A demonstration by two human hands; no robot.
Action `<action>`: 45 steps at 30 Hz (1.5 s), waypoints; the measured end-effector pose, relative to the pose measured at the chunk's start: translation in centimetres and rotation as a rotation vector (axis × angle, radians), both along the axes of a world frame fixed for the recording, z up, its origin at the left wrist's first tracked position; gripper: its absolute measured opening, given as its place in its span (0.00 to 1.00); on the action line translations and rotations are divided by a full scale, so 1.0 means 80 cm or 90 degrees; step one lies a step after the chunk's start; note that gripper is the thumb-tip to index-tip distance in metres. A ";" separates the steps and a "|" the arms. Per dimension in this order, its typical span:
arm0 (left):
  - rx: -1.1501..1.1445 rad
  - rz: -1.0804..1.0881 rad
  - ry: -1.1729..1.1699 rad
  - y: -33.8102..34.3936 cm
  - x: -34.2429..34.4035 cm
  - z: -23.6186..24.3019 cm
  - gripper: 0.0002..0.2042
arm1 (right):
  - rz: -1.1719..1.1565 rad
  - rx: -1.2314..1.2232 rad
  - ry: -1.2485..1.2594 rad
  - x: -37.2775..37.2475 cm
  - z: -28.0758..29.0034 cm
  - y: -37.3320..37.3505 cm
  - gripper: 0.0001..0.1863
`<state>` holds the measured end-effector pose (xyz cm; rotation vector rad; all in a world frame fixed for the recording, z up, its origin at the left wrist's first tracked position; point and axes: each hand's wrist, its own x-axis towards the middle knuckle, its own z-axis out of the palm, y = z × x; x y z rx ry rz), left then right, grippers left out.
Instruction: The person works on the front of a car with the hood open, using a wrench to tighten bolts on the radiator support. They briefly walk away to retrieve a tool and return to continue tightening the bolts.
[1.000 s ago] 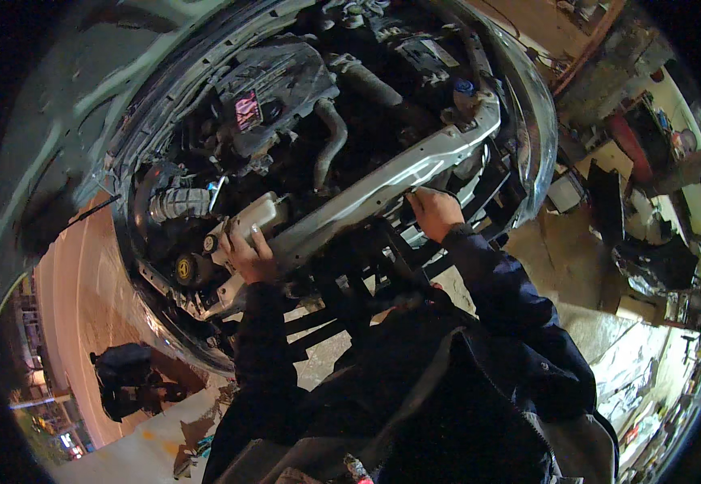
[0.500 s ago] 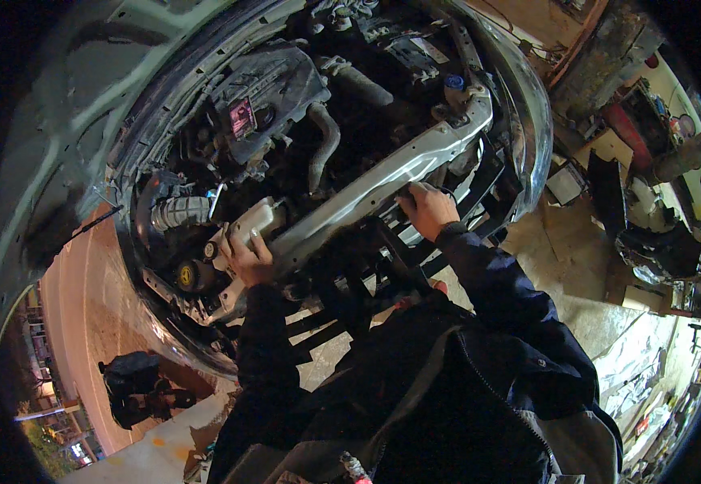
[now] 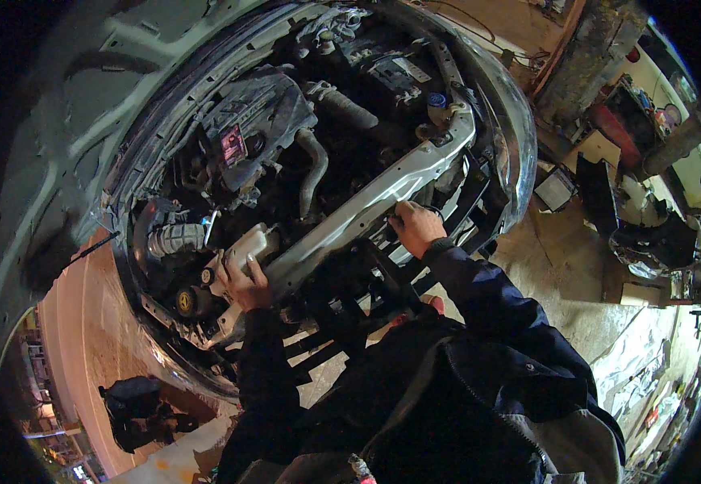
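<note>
In front of me a silver metal crossbar point(image 3: 366, 204) runs diagonally along the front of a car's engine bay. My left hand point(image 3: 245, 286) lies by its left end with the fingers stretched out and slightly apart, against a whitish plastic reservoir point(image 3: 251, 244). A dark round cap with a yellow mark point(image 3: 187, 302) is just left of that hand. My right hand point(image 3: 417, 228) is at the bar's front edge, right of its middle. Its fingers are curled together; whatever they grip is hidden beneath them.
A raised hood point(image 3: 68, 121) fills the upper left. Behind the crossbar are the engine cover point(image 3: 270, 113), a bent hose point(image 3: 313, 165) and a blue-capped filler point(image 3: 436, 102). A black bag-like object point(image 3: 133, 411) lies low left; car parts point(image 3: 648, 230) and boxes lie at right.
The view has shifted, so the engine bay appears lower and slightly further left. Both hands keep about the same places on the car.
</note>
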<state>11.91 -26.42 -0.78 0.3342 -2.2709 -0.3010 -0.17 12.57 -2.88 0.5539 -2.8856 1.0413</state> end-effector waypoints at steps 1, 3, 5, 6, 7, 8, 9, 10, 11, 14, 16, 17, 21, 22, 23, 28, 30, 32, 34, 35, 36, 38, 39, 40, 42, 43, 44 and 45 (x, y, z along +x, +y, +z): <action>0.008 0.004 -0.011 0.001 -0.001 0.000 0.21 | -0.005 0.020 -0.025 -0.001 0.001 -0.001 0.18; 0.022 0.011 -0.012 0.003 -0.001 0.002 0.21 | -0.015 0.053 -0.071 -0.002 0.003 -0.003 0.16; 0.004 0.019 -0.023 0.004 0.000 0.003 0.21 | 0.002 0.051 -0.091 -0.004 0.004 -0.002 0.16; 0.001 0.025 -0.032 0.005 0.000 0.003 0.21 | 0.002 0.051 -0.099 -0.003 0.005 -0.002 0.16; -0.006 0.011 -0.029 0.004 0.001 0.003 0.21 | 0.001 0.030 -0.068 -0.003 0.005 -0.001 0.15; -0.005 0.001 -0.024 0.002 0.001 0.002 0.21 | -0.008 0.009 -0.034 -0.001 0.005 -0.001 0.15; 0.002 -0.003 -0.016 0.000 0.001 0.000 0.21 | -0.004 -0.011 -0.015 0.000 0.005 0.000 0.15; 0.006 -0.009 -0.018 -0.004 0.000 -0.002 0.21 | -0.016 -0.016 -0.011 0.002 0.005 0.000 0.14; 0.014 -0.007 -0.019 -0.007 0.000 -0.006 0.21 | -0.014 -0.021 -0.023 0.002 0.004 0.001 0.14; -0.357 -0.088 0.126 -0.022 -0.007 -0.013 0.21 | -0.004 -0.032 -0.030 0.002 0.002 -0.001 0.15; -0.228 -0.047 0.074 -0.021 -0.005 -0.016 0.22 | -0.003 -0.043 0.059 0.001 0.002 -0.003 0.14; -0.111 0.004 0.008 -0.019 -0.003 -0.016 0.23 | -0.006 -0.022 0.052 -0.001 0.001 -0.003 0.15; 0.019 0.006 -0.010 -0.001 0.003 -0.006 0.22 | -0.013 0.003 0.022 0.000 -0.003 -0.003 0.17; 0.022 0.012 -0.018 0.003 0.004 -0.002 0.22 | -0.028 -0.027 0.037 0.001 -0.004 -0.002 0.16; 0.026 0.022 -0.034 0.005 0.004 0.003 0.22 | -0.019 -0.017 0.030 0.001 -0.005 -0.002 0.16; 0.026 0.010 -0.007 0.013 -0.001 0.018 0.21 | 0.016 0.017 -0.047 -0.005 -0.005 0.002 0.17; 0.055 0.020 -0.001 0.018 -0.002 0.016 0.22 | 0.032 0.046 -0.072 -0.008 -0.003 0.002 0.17; 0.071 0.040 0.001 0.022 -0.002 0.014 0.22 | 0.027 0.047 -0.059 -0.008 -0.002 0.001 0.17; 0.064 0.056 -0.004 0.022 -0.001 0.012 0.22 | 0.011 0.030 -0.017 -0.004 -0.001 0.000 0.18; 0.050 0.060 -0.009 0.021 -0.001 0.011 0.22 | -0.006 0.025 -0.013 -0.002 -0.001 0.000 0.19; 0.038 0.062 -0.018 0.018 -0.001 0.011 0.22 | 0.001 0.009 -0.026 -0.002 -0.001 -0.001 0.19; 0.054 0.044 -0.036 0.012 0.000 0.008 0.22 | 0.007 0.008 -0.008 -0.002 -0.002 -0.001 0.18; 0.018 0.021 -0.035 0.009 0.000 0.007 0.22 | 0.007 0.028 -0.040 -0.003 -0.002 -0.001 0.17; -0.009 0.004 -0.042 0.005 0.001 0.005 0.22 | 0.008 0.033 -0.047 -0.004 -0.002 -0.001 0.17; -0.006 0.002 -0.041 0.000 0.002 -0.002 0.20 | 0.022 0.042 -0.022 -0.006 0.000 -0.001 0.18; -0.006 0.004 -0.039 -0.003 0.001 -0.006 0.20 | 0.015 0.049 -0.041 -0.007 0.001 -0.002 0.18; -0.024 0.001 -0.035 -0.007 0.002 -0.008 0.19 | 0.014 0.058 -0.068 -0.007 0.004 -0.001 0.18; -0.042 -0.005 -0.023 -0.009 0.000 -0.010 0.19 | 0.018 0.009 -0.023 -0.007 0.007 0.003 0.18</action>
